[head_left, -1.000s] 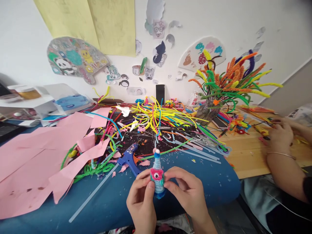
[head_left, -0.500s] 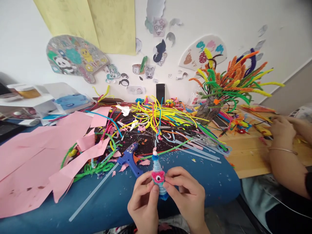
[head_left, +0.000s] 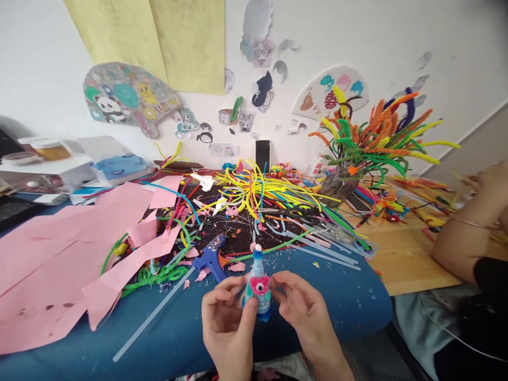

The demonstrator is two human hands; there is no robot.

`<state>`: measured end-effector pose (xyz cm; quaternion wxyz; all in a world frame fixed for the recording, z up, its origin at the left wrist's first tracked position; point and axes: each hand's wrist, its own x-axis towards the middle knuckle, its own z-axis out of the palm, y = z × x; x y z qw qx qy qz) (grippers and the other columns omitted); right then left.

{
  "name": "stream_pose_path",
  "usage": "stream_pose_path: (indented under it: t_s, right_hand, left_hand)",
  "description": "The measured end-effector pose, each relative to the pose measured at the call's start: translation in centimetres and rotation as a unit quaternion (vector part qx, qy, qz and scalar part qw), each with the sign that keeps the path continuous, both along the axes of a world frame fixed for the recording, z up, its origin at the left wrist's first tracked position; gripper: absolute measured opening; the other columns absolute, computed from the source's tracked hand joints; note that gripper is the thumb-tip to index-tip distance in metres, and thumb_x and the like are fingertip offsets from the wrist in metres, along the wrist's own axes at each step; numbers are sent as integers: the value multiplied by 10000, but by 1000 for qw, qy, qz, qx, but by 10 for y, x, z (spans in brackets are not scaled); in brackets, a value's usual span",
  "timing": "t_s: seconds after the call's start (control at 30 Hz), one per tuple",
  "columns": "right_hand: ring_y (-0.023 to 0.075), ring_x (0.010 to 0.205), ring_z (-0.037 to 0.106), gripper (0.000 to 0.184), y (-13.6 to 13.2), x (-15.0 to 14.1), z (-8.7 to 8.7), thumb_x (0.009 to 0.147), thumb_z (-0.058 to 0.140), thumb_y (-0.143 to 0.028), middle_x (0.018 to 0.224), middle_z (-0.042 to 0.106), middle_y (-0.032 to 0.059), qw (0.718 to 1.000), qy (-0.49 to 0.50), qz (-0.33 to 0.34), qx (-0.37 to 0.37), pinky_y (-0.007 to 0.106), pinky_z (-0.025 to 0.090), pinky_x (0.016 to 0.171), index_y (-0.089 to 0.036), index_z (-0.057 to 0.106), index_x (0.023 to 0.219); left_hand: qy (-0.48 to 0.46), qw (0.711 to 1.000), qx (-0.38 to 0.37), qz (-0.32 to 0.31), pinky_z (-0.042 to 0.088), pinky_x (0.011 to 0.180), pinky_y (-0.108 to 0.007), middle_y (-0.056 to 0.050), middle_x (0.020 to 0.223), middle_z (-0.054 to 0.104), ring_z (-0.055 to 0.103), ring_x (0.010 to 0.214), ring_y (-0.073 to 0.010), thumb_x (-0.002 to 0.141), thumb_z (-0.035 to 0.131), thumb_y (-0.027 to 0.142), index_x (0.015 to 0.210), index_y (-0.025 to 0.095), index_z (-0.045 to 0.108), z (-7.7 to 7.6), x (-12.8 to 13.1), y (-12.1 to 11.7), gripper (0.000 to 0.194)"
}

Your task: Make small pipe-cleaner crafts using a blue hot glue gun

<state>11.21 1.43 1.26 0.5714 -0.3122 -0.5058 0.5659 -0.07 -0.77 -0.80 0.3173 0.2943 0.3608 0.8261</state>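
A small cone-shaped pipe-cleaner figure point(head_left: 260, 299) stands upright before me, light blue with a dark blue base, a white ball at its tip, and a pink patch bearing one googly eye. My left hand point(head_left: 230, 323) grips it, thumb across its front lower side and fingers curled behind. Close by its right side is my right hand point(head_left: 307, 317), with thumb and forefinger parted and the fingers loosely curled. Just beyond the figure, a blue hot glue gun point(head_left: 210, 259) lies on its side with a long clear glue stick point(head_left: 154, 312) trailing from it.
Pink sheets point(head_left: 71, 254) cover the left side. Yellow pipe cleaners point(head_left: 273, 190) are heaped at the back, and clear glue sticks point(head_left: 329, 248) lie at right. A vase point(head_left: 337, 182) holds fuzzy stems. Another person's arm point(head_left: 464, 233) rests on the wooden table point(head_left: 397, 259).
My right hand's thumb and forefinger have come off the figure and parted. The figure has turned slightly and stands straighter in my left hand. The other person's hand has risen toward the right.
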Motion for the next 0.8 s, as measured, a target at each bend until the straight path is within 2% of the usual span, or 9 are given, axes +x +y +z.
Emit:
stream_pose_path:
  t_s: [0.1, 0.23, 0.3, 0.43, 0.5, 0.6, 0.7, 0.8]
  right_hand:
    - [225, 991, 681, 290, -1, -2, 2, 772, 770, -298, 1057, 701, 63, 999, -24, 22, -21, 353, 560, 893, -272, 716, 1056]
    - [234, 1004, 679, 324, -2, -6, 4, 764, 766, -265, 1063, 721, 73, 997, -55, 16, -50, 359, 540, 917, -246, 701, 1081]
    - [230, 1003, 680, 328, -1, -4, 3, 751, 778, -268, 1058, 732, 66, 996, -46, 15, -75, 348, 533, 919, -241, 704, 1069]
    - [233, 1077, 656, 407, 4, 4, -3, 718, 817, -286, 1119, 725, 58, 991, -4, 27, -131, 327, 510, 946, -256, 698, 1107]
    - [228, 1065, 658, 430, 5, 9, -4, 712, 826, -293, 1075, 736, 53, 990, 12, 24, -141, 317, 516, 925, -262, 692, 1119]
    - [200, 982, 670, 446, 7, 11, -4, 679, 851, -307, 1007, 737, 35, 992, 23, 1, -127, 275, 533, 852, -263, 695, 1095]
    - [151, 883, 662, 427, 8, 11, -1, 656, 867, -295, 947, 722, 2, 994, 9, -35, -105, 222, 528, 789, -269, 701, 1049]
    - [145, 897, 659, 408, 8, 12, 0, 674, 859, -296, 981, 719, 3, 994, -6, -46, -100, 224, 525, 814, -269, 698, 1049]
  left_hand:
    - [-9, 999, -19, -32, 579, 815, -232, -19, 1021, 688, 696, 988, -156, 785, 734, 88, 876, 226, 574, 1, 0, 2, 230]
    - [68, 995, -26, -61, 556, 912, -292, -38, 1088, 652, 665, 1077, -190, 835, 685, 116, 818, 205, 611, -2, 1, -1, 118]
    - [94, 992, -15, -86, 554, 931, -347, -61, 1139, 636, 656, 1106, -224, 891, 618, 159, 860, 205, 643, -4, 0, -3, 61]
    - [93, 989, 11, -115, 493, 1018, -419, -92, 1227, 601, 564, 1237, -273, 923, 568, 218, 985, 219, 661, -4, -1, -5, 111]
    - [92, 988, -2, -127, 454, 1056, -415, -92, 1251, 587, 518, 1280, -278, 898, 608, 229, 1018, 228, 657, -4, 1, -5, 130]
    - [114, 982, -27, -150, 439, 1069, -402, -95, 1291, 567, 521, 1271, -274, 855, 664, 236, 1124, 250, 633, -8, 4, -5, 271]
    - [185, 965, -38, -184, 496, 1009, -356, -93, 1284, 586, 565, 1221, -255, 820, 699, 192, 1183, 275, 623, -14, 5, -2, 380]
    - [246, 951, -34, -182, 547, 917, -290, -70, 1189, 646, 618, 1137, -222, 792, 721, 150, 1129, 289, 664, -19, 2, 1, 369]
